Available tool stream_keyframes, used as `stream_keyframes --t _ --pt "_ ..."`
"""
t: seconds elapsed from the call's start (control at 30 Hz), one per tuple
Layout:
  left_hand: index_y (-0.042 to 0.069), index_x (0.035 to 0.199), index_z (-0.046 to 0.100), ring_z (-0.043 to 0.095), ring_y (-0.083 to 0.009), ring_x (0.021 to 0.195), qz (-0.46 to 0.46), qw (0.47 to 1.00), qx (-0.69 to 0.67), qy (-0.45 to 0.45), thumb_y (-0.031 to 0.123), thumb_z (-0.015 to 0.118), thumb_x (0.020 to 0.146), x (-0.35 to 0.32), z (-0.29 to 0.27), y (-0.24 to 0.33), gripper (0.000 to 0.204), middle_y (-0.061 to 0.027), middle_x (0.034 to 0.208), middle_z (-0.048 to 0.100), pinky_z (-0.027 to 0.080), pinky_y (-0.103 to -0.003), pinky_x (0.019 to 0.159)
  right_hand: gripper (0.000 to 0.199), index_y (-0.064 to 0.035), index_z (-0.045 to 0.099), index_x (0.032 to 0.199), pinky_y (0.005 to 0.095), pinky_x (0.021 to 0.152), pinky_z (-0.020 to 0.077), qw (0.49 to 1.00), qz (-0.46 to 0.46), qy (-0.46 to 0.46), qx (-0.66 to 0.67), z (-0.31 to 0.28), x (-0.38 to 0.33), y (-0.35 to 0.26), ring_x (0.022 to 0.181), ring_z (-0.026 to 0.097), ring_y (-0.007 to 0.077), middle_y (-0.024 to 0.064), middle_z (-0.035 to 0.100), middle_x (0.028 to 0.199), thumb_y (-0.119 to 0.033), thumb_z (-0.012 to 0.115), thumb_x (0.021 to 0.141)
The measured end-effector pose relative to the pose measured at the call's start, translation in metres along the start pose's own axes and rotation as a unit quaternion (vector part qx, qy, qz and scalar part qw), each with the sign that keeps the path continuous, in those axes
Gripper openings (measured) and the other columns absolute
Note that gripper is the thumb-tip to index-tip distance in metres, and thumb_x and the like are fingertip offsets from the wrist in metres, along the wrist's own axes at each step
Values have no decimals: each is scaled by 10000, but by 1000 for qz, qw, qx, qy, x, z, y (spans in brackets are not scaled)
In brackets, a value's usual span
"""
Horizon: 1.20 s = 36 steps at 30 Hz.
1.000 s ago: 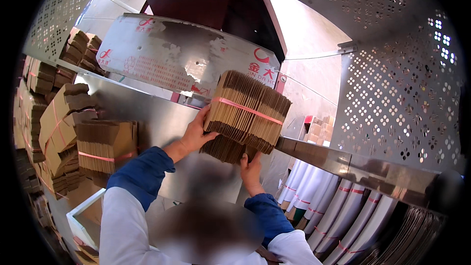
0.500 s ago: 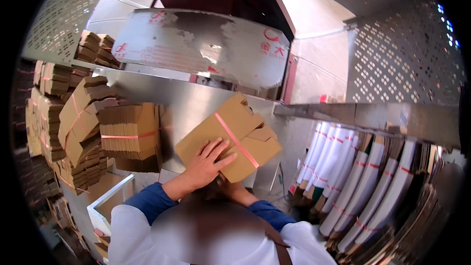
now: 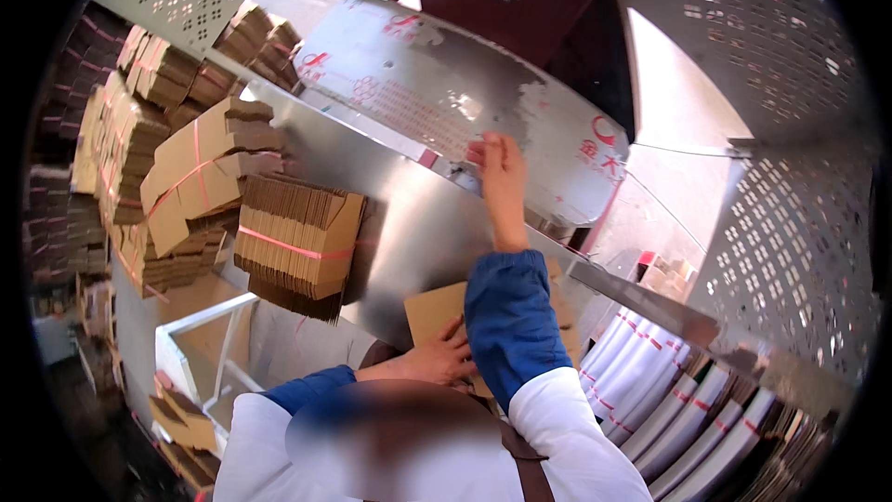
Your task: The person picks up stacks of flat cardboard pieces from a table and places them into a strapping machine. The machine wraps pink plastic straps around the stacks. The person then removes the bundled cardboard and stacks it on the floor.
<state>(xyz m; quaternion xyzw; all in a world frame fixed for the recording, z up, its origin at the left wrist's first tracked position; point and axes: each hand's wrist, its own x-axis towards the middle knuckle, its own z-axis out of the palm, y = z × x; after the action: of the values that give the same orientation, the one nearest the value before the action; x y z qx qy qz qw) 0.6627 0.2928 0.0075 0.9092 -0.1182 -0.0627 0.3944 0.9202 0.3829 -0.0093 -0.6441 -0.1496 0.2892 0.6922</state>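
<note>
My left hand [image 3: 432,358] lies on a brown flat cardboard bundle [image 3: 437,309] close to my body, its fingers spread over the surface. My blue right sleeve hides much of that bundle. My right hand [image 3: 503,167] is raised beyond it, above the front edge of a metal plate [image 3: 423,65] marked in red. Its fingers are bent and drawn together; what they hold, if anything, is too small to make out. Left of the bundle, on the steel bench [image 3: 400,214], stands a thick stack of folded cardboard [image 3: 297,246] with a pink band around it.
More banded cardboard bundles [image 3: 200,163] are piled at the left. A white-framed stand [image 3: 200,321] sits below them. Perforated metal panels [image 3: 780,232] rise at the right, with several white, red-banded bundles [image 3: 678,418] under the rail. A dark red machine housing [image 3: 520,0] stands at the back.
My right hand has left the cardboard bundle's near edge and reached forward. The bundle sits lower in view, with my left hand still on it. The view has turned.
</note>
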Motion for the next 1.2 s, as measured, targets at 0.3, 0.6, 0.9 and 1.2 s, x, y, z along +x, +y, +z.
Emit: stream_keyframes --t 0.3,0.6,0.9,1.2 --pt "166 1178 569 329 -286 1355 -50 989 36 -137 313 574 827 7 32 0 381 -75 1365 469 130 -570 1137 300 13 575 1104 273 790 485 995 62 46 66 -28 -18 -16 837 627 167 123 666 948 -248 460 1013" --pt "137 1298 517 283 -327 1382 -35 994 -4 -100 325 530 875 -3 19 -12 463 -112 1455 387 106 -554 1144 321 7 578 1098 294 772 501 997 -2 70 38 -8 -6 -1 803 642 183 139 671 929 -279 460 1014" --pt "100 1385 412 210 -375 1412 -173 982 12 79 484 710 742 -28 -8 -10 806 -191 1506 266 110 -622 1108 403 37 590 1127 368 830 495 877 -91 39 -471 -103 -103 -41 952 639 351 200 657 1065 -308 594 917" --pt "173 1516 174 261 -280 1378 -415 570 -675 217 563 589 857 -45 19 -22 871 -69 1524 260 249 -556 1042 749 35 512 1291 386 919 468 903 223 122 -345 -221 -282 18 1080 616 340 258 622 1159 -528 663 819"
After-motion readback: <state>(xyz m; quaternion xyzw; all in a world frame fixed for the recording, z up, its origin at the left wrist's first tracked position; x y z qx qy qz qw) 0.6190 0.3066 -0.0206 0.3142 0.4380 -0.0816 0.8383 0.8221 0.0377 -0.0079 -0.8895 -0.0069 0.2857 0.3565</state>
